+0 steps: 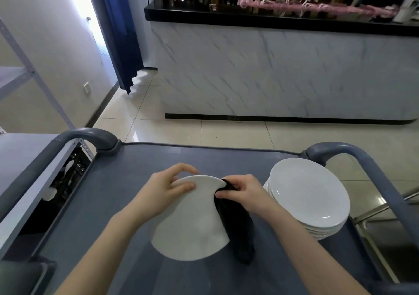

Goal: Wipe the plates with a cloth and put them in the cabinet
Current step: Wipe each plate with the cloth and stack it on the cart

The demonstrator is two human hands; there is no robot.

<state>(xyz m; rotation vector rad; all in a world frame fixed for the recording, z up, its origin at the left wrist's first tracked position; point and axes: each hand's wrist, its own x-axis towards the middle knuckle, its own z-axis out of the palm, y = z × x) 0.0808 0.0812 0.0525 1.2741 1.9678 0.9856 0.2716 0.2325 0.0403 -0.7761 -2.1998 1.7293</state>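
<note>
Grey cart [127, 181] under everything. On its right side, stack of white plates [308, 195], flat, untouched. Over cart middle, one white plate [192, 222], tilted up, near edge low, contact with cart top unclear; beside the stack, apart from it. Likely ceramic: stiff, glazed, slippery, breakable, some weight. Best taken at rim, thumb on face, fingers behind. Black cloth [238, 226] draped over plate's right edge, soft, limp. Left hand [163, 195] gripping far rim that way. Right hand [244, 192] pinching cloth onto rim. Wiping step, probably.

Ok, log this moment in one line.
phase wiping; left hand grips plate; right hand pinches black cloth over rim; plate stack sits on cart
</note>
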